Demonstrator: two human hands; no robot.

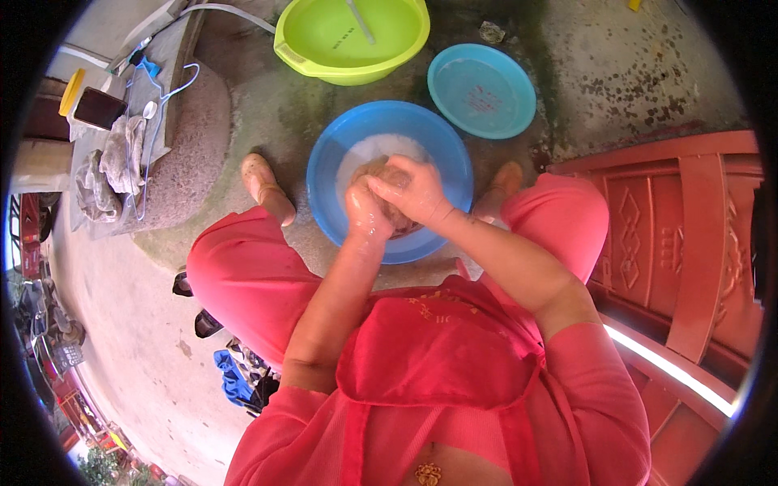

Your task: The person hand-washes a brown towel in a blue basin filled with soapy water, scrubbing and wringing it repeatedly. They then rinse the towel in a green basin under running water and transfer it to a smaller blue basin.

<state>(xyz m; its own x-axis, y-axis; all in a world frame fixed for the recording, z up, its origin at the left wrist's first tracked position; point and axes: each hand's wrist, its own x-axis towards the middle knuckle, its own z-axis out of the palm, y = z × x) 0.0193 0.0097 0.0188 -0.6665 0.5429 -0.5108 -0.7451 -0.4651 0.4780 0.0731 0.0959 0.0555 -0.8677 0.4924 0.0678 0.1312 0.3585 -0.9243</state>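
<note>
Both of my hands meet over a round blue plastic basin that stands on the floor between my feet. Wet brownish cloth is bunched between them, and part of it hangs down on the near side. My left hand presses it from the left, while my right hand grips it from the right with the fingers curled over it. Whitish suds lie in the basin behind the hands. Both hands look wet, and the palms hide much of the cloth.
Beyond the basin stand a lime-green tub with a hose and a shallow turquoise basin. At left, a stone slab holds a phone, grey cloths and blue hangers. A red metal door is at right; clothes lie behind my left leg.
</note>
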